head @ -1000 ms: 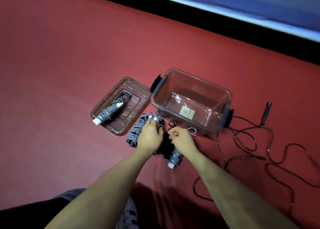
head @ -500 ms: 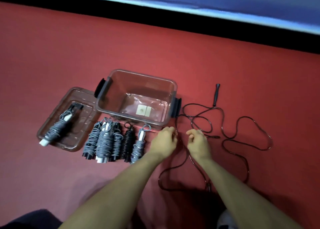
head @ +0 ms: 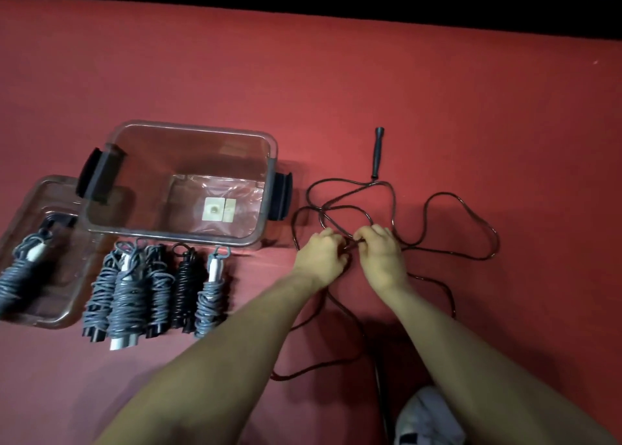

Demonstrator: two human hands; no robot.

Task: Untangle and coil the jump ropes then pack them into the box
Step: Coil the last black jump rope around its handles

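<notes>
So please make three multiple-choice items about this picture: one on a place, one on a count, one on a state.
1. Where does the lid lie?
A. left of the box
B. on the box
C. right of the loose rope

2. How many coiled ropes lie in the row on the floor before the box?
A. two
B. five
C. eight

3. What is inside the box?
A. no rope
B. one coiled rope
C. the loose rope

Answers: 1 A, the lid lies beside the box's left end, carrying one coiled bundle. 2 B, five bundles lie side by side. 3 A, only a label shows on its bottom.
</notes>
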